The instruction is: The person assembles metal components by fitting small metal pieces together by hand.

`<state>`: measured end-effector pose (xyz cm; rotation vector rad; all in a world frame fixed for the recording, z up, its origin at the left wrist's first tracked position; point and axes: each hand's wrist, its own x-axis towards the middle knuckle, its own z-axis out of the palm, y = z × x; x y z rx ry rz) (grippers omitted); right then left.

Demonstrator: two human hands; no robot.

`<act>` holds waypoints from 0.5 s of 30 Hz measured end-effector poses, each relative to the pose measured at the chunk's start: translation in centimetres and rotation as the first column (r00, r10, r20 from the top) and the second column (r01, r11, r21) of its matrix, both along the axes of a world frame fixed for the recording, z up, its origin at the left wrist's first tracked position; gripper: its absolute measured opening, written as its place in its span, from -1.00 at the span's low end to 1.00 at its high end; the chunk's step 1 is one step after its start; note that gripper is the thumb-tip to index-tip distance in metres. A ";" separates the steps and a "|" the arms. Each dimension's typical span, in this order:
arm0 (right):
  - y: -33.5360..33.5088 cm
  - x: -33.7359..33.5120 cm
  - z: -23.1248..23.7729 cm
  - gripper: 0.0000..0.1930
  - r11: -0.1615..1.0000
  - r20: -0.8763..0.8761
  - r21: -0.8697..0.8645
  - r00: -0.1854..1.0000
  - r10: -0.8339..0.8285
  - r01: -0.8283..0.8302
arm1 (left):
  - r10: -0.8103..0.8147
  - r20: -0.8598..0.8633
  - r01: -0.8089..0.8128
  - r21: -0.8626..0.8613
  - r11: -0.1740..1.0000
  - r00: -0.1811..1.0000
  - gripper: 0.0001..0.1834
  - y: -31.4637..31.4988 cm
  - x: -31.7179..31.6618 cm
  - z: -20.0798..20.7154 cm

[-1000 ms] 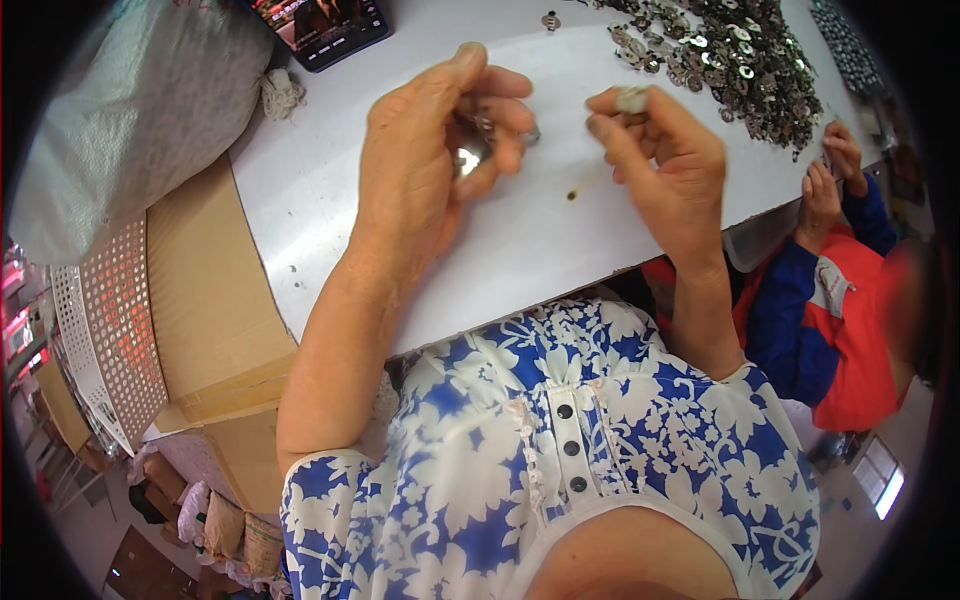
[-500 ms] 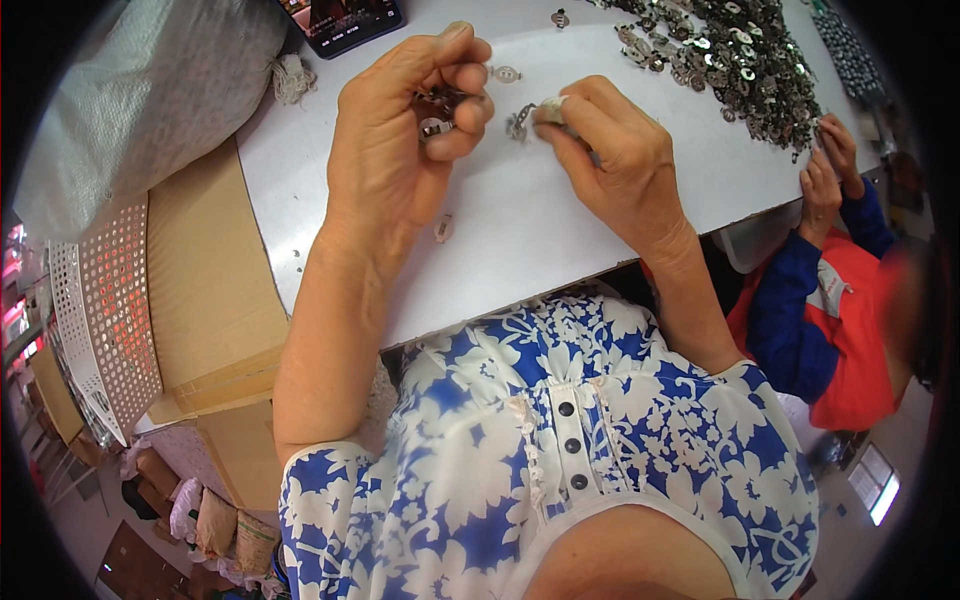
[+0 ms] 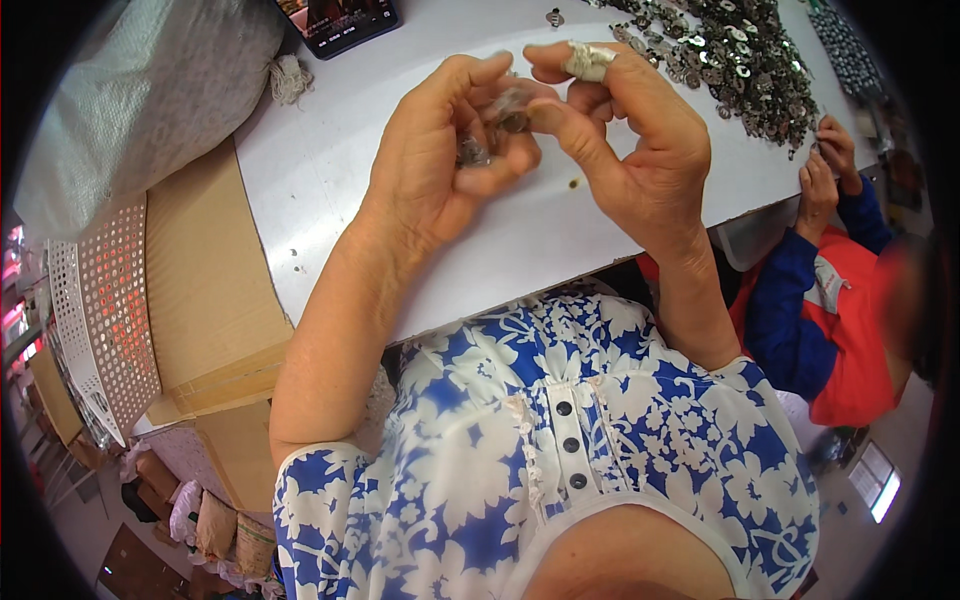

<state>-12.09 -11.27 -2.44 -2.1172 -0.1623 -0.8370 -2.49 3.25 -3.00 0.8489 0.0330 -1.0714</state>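
Observation:
My left hand (image 3: 445, 150), palm turned inward, has its fingers curled round several small shiny metal pieces (image 3: 473, 150), partly hidden and blurred. Close against it is my right hand (image 3: 645, 140), with a pale wrapping (image 3: 590, 62) round the index finger. That index finger stands apart from the thumb. The right thumb tip touches or nearly touches a small dark round metal piece (image 3: 513, 122) at the left fingers. Both hands are above the white table (image 3: 480, 270). A small dark spot (image 3: 574, 184) shows below the right thumb; its kind is unclear.
A heap of small flat metal pieces (image 3: 750, 70) covers the far right, with one stray piece (image 3: 555, 17) beside it. A phone (image 3: 345, 25), white sack (image 3: 160, 100) and cardboard (image 3: 205, 280) lie leftward. A co-worker's hands (image 3: 828, 170) are at the heap's right edge.
My left hand has shifted right and my right hand has turned toward it, its index finger lifting from the thumb. Loose pieces that showed on the table near the hands are no longer visible.

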 end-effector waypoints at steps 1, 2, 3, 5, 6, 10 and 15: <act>0.2 0.1 0.0 -0.79 0.998 -0.021 0.069 1.000 -0.003 0.004 | 0.021 0.064 -0.021 0.001 1.000 0.998 -0.72 0.1 -0.1 0.2; -0.2 0.1 -0.4 -0.79 0.998 -0.022 0.068 1.000 -0.003 0.005 | 0.020 0.064 -0.020 -0.001 1.000 0.998 -0.72 0.2 0.3 0.0; -0.7 0.1 -1.3 -0.82 0.997 -0.086 0.050 0.995 -0.046 0.051 | 0.087 0.116 -0.091 0.023 0.996 0.989 -0.72 0.4 0.8 -0.3; -0.8 -0.2 -1.9 -0.82 0.997 -0.232 -0.002 0.969 -0.079 0.081 | 0.191 0.157 -0.194 0.001 0.981 0.969 -0.72 0.8 1.6 -0.6; -0.6 -0.4 -2.1 -0.82 0.997 -0.234 -0.003 0.969 -0.080 0.081 | 0.191 0.155 -0.193 0.001 0.981 0.969 -0.72 0.8 1.8 -0.5; -0.4 -1.1 -3.4 -0.84 0.948 -0.231 -0.314 0.964 -0.135 0.057 | 0.222 0.148 -0.219 -0.037 0.975 0.964 -0.75 0.9 1.9 -0.5; -1.3 -2.0 -3.1 -0.91 0.991 -0.381 0.118 0.925 -0.008 0.057 | 0.188 0.161 -0.191 0.002 0.982 0.969 -0.82 0.5 1.0 -0.6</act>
